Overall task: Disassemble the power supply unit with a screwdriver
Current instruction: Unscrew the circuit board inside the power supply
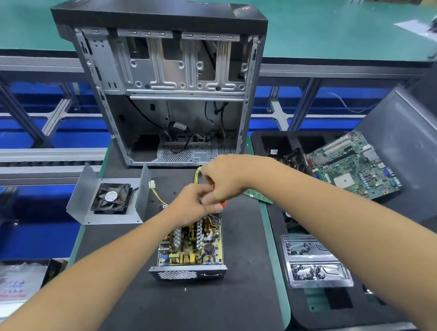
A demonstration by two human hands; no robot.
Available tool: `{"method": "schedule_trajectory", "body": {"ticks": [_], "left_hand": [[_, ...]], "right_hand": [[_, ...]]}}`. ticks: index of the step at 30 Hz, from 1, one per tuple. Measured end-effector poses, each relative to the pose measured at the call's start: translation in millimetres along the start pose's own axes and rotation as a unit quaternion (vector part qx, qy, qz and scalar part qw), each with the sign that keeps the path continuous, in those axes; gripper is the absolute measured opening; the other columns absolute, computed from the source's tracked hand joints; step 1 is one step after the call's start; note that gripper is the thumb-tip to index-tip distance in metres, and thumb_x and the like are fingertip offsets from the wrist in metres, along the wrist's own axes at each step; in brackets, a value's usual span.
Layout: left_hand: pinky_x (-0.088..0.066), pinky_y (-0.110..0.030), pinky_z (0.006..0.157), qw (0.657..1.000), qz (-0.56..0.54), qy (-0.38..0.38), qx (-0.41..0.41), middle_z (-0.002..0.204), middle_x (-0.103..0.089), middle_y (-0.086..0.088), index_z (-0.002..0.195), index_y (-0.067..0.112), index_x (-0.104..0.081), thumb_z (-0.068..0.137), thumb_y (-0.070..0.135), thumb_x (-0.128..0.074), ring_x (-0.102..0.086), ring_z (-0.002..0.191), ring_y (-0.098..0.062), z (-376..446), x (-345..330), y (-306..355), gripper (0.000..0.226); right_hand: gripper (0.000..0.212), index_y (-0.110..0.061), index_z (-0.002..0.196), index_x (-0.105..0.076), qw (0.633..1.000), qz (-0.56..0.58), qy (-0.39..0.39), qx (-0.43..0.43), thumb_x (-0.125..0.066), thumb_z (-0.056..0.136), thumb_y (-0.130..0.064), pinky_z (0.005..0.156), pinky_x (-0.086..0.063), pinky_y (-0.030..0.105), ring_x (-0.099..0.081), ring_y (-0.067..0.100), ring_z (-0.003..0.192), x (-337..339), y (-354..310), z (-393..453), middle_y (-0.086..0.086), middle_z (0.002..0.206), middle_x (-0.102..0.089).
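The power supply unit [192, 246] lies open on the black mat, its yellow circuit board bare and its vented metal end facing me. Its grey cover with the black fan [111, 199] lies apart to the left. Over the unit's far end, my right hand [224, 178] grips a screwdriver with an orange-red handle [223, 203], whose tip is hidden behind my fingers. My left hand [189, 207] sits just under it, fingers curled against the screwdriver; what it pinches is hidden. Yellow wires [197, 175] run out past the hands.
An empty computer case [164, 83] stands upright behind the mat. A motherboard [353, 164] leans in a black bin at right. A clear tray with several screws [312, 263] sits right of the mat. A memory stick [259, 195] lies near my right wrist.
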State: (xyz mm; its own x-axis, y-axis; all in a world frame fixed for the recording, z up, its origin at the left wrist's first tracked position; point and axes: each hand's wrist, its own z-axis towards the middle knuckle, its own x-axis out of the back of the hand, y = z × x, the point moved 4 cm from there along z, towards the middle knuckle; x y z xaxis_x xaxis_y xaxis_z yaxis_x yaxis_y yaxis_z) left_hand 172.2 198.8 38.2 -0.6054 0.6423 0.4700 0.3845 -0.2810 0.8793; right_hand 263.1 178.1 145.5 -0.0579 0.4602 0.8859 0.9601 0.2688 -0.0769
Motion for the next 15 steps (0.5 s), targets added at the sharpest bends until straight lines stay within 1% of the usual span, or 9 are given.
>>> {"method": "schedule_trajectory", "body": {"ticks": [1, 3, 5, 7, 9, 10, 11, 12, 15], "left_hand": [[-0.045, -0.02, 0.064, 1.0, -0.007, 0.006, 0.004, 0.07, -0.065, 0.014, 0.075, 0.025, -0.065, 0.077, 0.013, -0.077, -0.056, 0.067, -0.002, 0.6, -0.3, 0.1, 0.018], [-0.045, -0.018, 0.065, 0.999, -0.039, 0.014, 0.027, 0.073, -0.066, 0.008, 0.078, 0.027, -0.067, 0.075, 0.015, -0.08, -0.057, 0.068, -0.005, 0.9, -0.7, -0.3, 0.018], [-0.044, -0.013, 0.061, 0.997, -0.064, 0.007, 0.034, 0.069, -0.065, 0.008, 0.077, 0.023, -0.068, 0.074, 0.013, -0.08, -0.058, 0.064, -0.003, 1.6, -1.3, -0.2, 0.017], [-0.044, -0.011, 0.061, 0.995, -0.087, -0.018, 0.035, 0.067, -0.066, 0.008, 0.081, 0.016, -0.068, 0.074, 0.009, -0.079, -0.059, 0.063, -0.002, 0.0, -0.8, 0.1, 0.015], [-0.047, -0.02, 0.07, 0.994, -0.093, -0.047, 0.046, 0.079, -0.068, -0.002, 0.096, 0.01, -0.067, 0.077, 0.011, -0.078, -0.06, 0.071, -0.007, -1.6, 1.5, -0.4, 0.022], [-0.048, -0.026, 0.077, 0.993, -0.088, -0.063, 0.053, 0.089, -0.069, -0.008, 0.103, 0.01, -0.066, 0.079, 0.012, -0.076, -0.059, 0.077, -0.01, -1.9, 3.0, -1.8, 0.026], [-0.047, -0.032, 0.085, 0.992, -0.08, -0.078, 0.055, 0.099, -0.069, -0.01, 0.108, 0.011, -0.065, 0.083, 0.012, -0.072, -0.059, 0.084, -0.012, -1.6, 4.2, -3.1, 0.026], [-0.045, -0.032, 0.09, 0.992, -0.072, -0.091, 0.054, 0.106, -0.068, -0.008, 0.113, 0.013, -0.065, 0.087, 0.013, -0.068, -0.059, 0.09, -0.011, -1.4, 5.1, -4.0, 0.026], [-0.042, -0.03, 0.098, 0.992, -0.05, -0.109, 0.047, 0.114, -0.069, 0.003, 0.116, 0.019, -0.066, 0.094, 0.015, -0.059, -0.059, 0.108, -0.015, -1.8, 4.7, -4.8, 0.024]], "right_hand": [[0.035, -0.012, 0.077, -0.057, 0.999, 0.015, 0.007, -0.03, -0.049, 0.091, -0.043, 0.055, -0.039, 0.03, -0.06, 0.022, 0.066, 1.4, 1.9, 0.2, 0.002, 0.065, -0.056], [0.042, -0.014, 0.065, -0.051, 0.997, 0.026, 0.009, -0.077, -0.038, 0.096, -0.039, 0.051, -0.038, 0.028, -0.056, 0.018, 0.05, 1.3, 4.4, 1.1, 0.001, 0.044, -0.053], [0.037, -0.013, 0.063, -0.055, 0.995, 0.028, -0.014, -0.09, -0.041, 0.094, -0.029, 0.047, -0.039, 0.024, -0.058, 0.018, 0.041, -1.9, 2.4, 1.3, -0.001, 0.03, -0.05], [0.034, -0.01, 0.063, -0.058, 0.996, 0.02, -0.041, -0.077, -0.045, 0.092, -0.023, 0.046, -0.04, 0.024, -0.062, 0.022, 0.051, -4.3, -1.9, 2.0, 0.005, 0.044, -0.062], [0.029, -0.006, 0.069, -0.061, 0.997, 0.003, -0.055, -0.062, -0.049, 0.09, -0.023, 0.048, -0.04, 0.026, -0.06, 0.025, 0.06, -4.4, -3.7, 4.1, 0.013, 0.068, -0.069], [0.026, -0.005, 0.074, -0.063, 0.997, -0.009, -0.054, -0.053, -0.051, 0.089, -0.023, 0.049, -0.04, 0.027, -0.059, 0.025, 0.063, -3.8, -3.8, 5.2, 0.014, 0.074, -0.07], [0.023, -0.006, 0.076, -0.063, 0.998, -0.022, -0.051, -0.041, -0.053, 0.088, -0.023, 0.051, -0.041, 0.028, -0.058, 0.025, 0.065, -3.3, -3.1, 5.9, 0.013, 0.077, -0.069], [0.018, -0.008, 0.075, -0.061, 0.998, -0.035, -0.049, -0.028, -0.055, 0.086, -0.022, 0.054, -0.041, 0.029, -0.055, 0.024, 0.066, -3.0, -1.9, 6.4, 0.01, 0.075, -0.067], [0.003, -0.013, 0.081, -0.063, 0.999, -0.042, -0.031, 0.004, -0.063, 0.08, -0.016, 0.058, -0.042, 0.029, -0.052, 0.02, 0.069, -0.1, 0.8, 4.5, 0.003, 0.076, -0.061]]}}
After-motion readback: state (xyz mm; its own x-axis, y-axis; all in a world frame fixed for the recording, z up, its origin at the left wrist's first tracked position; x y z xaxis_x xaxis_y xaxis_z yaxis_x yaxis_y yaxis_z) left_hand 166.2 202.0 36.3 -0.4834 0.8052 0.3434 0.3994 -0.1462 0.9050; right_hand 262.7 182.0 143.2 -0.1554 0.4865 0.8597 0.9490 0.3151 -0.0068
